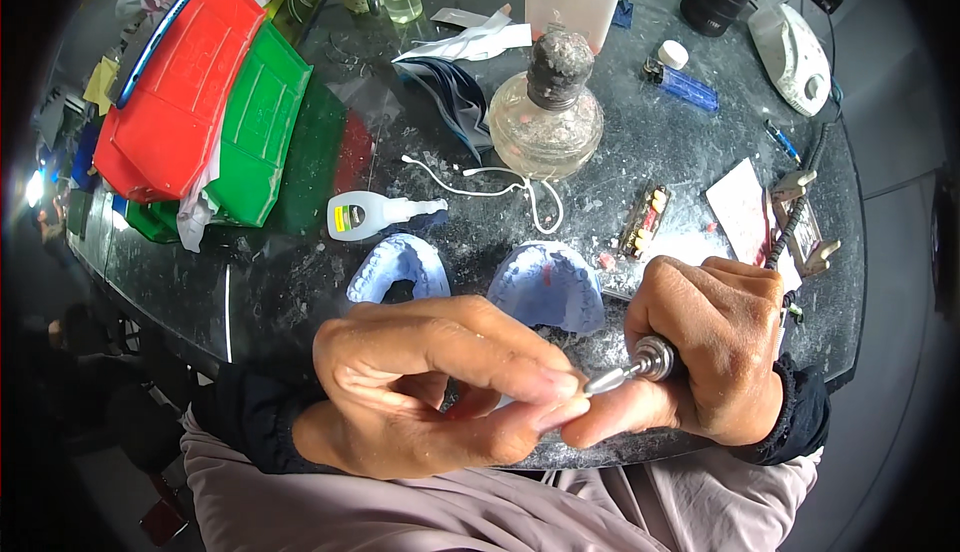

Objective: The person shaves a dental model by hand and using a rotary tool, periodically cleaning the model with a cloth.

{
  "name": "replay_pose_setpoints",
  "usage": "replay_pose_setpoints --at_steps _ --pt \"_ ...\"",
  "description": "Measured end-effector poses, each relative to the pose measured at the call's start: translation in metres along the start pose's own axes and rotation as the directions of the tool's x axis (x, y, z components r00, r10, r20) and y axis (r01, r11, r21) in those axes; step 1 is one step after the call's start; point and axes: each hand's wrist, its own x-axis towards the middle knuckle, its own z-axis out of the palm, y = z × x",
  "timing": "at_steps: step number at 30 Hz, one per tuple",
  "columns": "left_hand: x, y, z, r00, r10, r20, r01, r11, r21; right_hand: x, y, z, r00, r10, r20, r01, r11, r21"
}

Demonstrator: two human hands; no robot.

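Observation:
My right hand (pixel 712 347) is wrapped round a rotary handpiece (pixel 655 358), whose silver bur (pixel 606 380) points left. The bur's tip meets the fingertips of my left hand (pixel 420 377). Thumb and fingers of that hand are pinched together on a small piece, mostly hidden behind them, that I cannot make out. Just beyond my hands lie two bluish dental casts: a horseshoe-shaped one (pixel 425 262) at the left and a fuller arch (pixel 548 297) at the right. Past the right hand is a small strip of artificial teeth (pixel 645 220).
A white squeeze bottle (pixel 362 216) lies beyond the left cast. Farther back stands a glass spirit lamp (pixel 546 132) beside a white cord (pixel 545 214). Red (pixel 185 92) and green (pixel 262 117) bins are at left. A blue lighter (pixel 685 87) and a white control unit (pixel 790 57) sit far right.

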Motion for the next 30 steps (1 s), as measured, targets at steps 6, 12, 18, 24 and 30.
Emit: replay_pose_setpoints --at_steps 6,12,18,24,30 --pt "0.001 -0.003 0.001 0.997 0.075 0.009 -0.076 0.992 0.103 0.002 0.0 -0.002 1.0 -0.02 0.002 0.02 0.999 -0.044" --pt "-0.003 0.0 0.004 0.998 0.007 -0.058 -0.006 1.0 0.016 0.001 0.002 0.0 1.0 -0.013 0.005 0.014 0.999 -0.042" --pt "-0.003 0.002 0.008 0.989 -0.061 -0.132 0.051 0.996 -0.078 0.001 0.003 0.002 1.0 -0.014 -0.018 0.014 0.999 -0.044" --pt "-0.004 0.002 0.007 0.991 -0.077 -0.107 0.066 0.992 -0.105 0.002 0.002 -0.002 1.0 -0.021 0.009 0.021 0.999 -0.048" --pt "-0.003 0.002 0.007 0.99 -0.084 -0.113 0.073 0.993 -0.098 0.001 0.001 0.0 1.0 -0.008 0.007 0.008 0.999 -0.032"
